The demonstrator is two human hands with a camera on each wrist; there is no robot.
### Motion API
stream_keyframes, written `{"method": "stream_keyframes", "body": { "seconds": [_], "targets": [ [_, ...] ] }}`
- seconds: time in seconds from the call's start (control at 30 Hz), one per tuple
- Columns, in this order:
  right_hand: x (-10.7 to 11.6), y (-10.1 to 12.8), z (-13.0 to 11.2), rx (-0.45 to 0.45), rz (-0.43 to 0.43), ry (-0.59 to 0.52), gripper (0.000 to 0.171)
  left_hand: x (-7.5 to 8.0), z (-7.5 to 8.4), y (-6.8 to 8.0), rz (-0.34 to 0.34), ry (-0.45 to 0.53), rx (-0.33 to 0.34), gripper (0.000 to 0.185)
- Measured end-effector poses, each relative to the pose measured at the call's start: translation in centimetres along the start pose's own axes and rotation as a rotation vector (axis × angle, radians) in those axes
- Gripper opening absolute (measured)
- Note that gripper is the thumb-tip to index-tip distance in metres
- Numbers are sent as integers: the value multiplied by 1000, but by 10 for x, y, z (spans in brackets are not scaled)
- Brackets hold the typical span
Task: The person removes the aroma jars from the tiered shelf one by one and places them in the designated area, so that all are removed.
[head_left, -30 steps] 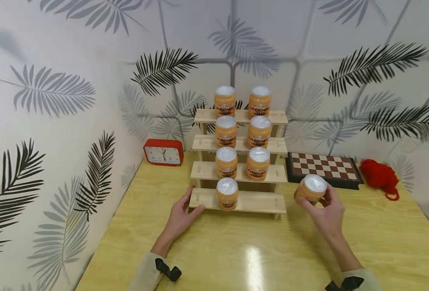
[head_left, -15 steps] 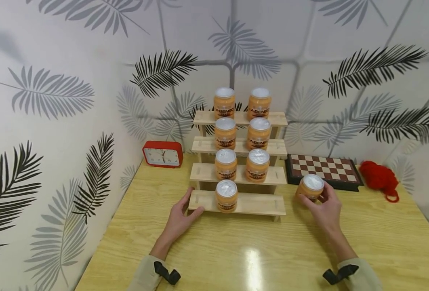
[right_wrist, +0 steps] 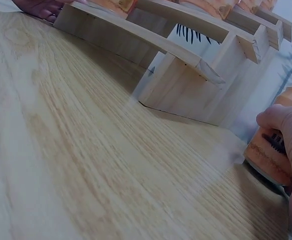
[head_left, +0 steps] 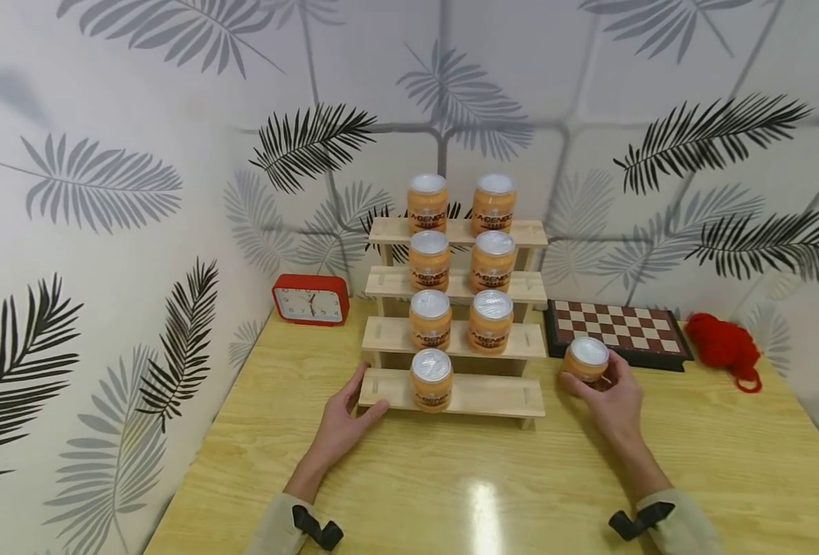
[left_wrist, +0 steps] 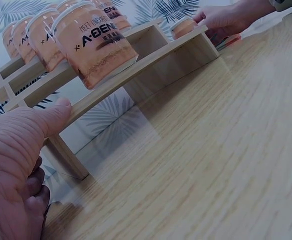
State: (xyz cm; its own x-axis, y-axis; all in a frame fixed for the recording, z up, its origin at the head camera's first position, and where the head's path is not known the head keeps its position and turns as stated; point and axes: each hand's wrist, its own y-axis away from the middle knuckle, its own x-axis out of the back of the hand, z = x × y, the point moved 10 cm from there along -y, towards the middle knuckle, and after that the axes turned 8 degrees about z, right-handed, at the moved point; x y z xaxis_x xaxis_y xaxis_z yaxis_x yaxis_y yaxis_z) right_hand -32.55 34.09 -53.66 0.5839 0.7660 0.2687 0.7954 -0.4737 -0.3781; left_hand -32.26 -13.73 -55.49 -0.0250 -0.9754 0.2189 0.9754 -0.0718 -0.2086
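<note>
Leftmost, a red clock (head_left: 311,300) stood by the far left corner of the table (head_left: 396,489). Next, the left hand (head_left: 342,421) gripped the left end of the lowest step on a wooden rack (head_left: 496,395), thumb on top. On that step one jar (head_left: 432,381) stood upright, left of the middle and close to the front edge; a jerk of the rack could have tipped it off and shaken the six jars (head_left: 491,327) paired above. Just past the rack's right end, the right hand (head_left: 616,398) was clamped round another jar (head_left: 586,362); whether its base met the table could not be told. Carried left too low, it might have struck the rack. Behind it lay a chessboard (head_left: 618,327), then red yarn (head_left: 720,343) near the table's far right corner.
</note>
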Motion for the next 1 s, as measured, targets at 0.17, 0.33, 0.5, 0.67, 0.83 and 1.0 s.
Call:
{"method": "stream_keyframes", "body": {
  "seconds": [0.17, 0.33, 0.5, 0.67, 0.83, 1.0],
  "targets": [
    [-3, 0, 4, 0, 0, 6, 75, 1, 0, 2, 2, -6, -8, 85],
    [-6, -1, 5, 4, -30, 29, 76, 0, -2, 1, -2, -13, -7, 85],
    [-11, 1, 6, 27, -117, 63, 77, -1, -3, 1, 0, -4, 4, 85],
    [-13, 2, 6, 59, -133, 93, 78, -1, -3, 2, -3, -6, 14, 86],
    [-13, 2, 5, 68, -137, 120, 77, -1, -3, 2, -3, -8, 23, 86],
    [-13, 2, 5, 56, -139, 100, 77, 0, -3, 2, 4, -6, 16, 85]
  ]
}}
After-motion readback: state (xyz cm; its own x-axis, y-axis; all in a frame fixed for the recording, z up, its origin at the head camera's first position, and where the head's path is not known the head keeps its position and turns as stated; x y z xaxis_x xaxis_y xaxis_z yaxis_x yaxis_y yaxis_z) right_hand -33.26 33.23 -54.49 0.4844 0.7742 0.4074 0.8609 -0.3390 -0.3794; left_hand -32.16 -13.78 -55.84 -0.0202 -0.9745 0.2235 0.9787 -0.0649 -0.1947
